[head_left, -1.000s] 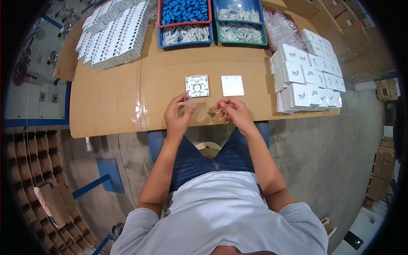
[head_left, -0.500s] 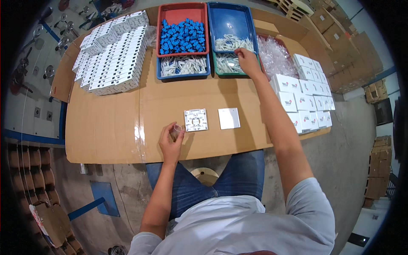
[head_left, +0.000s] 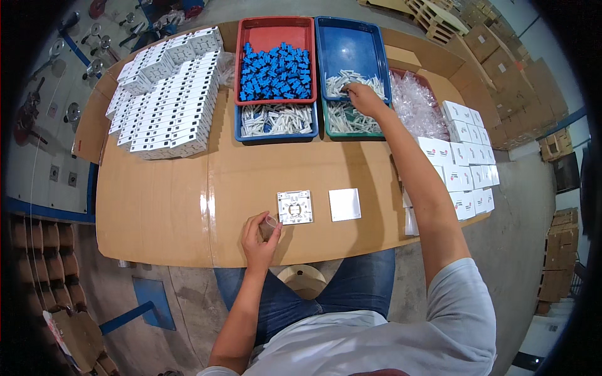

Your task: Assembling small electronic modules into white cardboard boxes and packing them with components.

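My left hand (head_left: 259, 240) is near the front edge of the cardboard-covered table. Its thumb and fingers close round a small clear plastic piece with a rounded rim (head_left: 271, 221). Just right of it lies a square white frame with a round centre opening (head_left: 295, 207), and beyond that a plain white square plate (head_left: 345, 205). My right hand (head_left: 369, 99) reaches over the front of the upper blue tray (head_left: 351, 47), fingertips bent down and together at the small slender white pieces (head_left: 342, 80). Whatever those fingertips pinch, if anything, is hidden.
A red tray (head_left: 276, 30) of blue parts overlaps a blue tray (head_left: 276, 137) of white pieces. Under the upper blue tray sits a green tray (head_left: 354, 135). Clear plastic bags (head_left: 414, 103) fill a bin. White boxes (head_left: 461, 178) are stacked right, white units (head_left: 169, 106) left.
My right hand has moved a little left and deeper over the upper blue tray. The table sits lower in the picture. My left hand keeps holding the clear plastic piece beside the frame.
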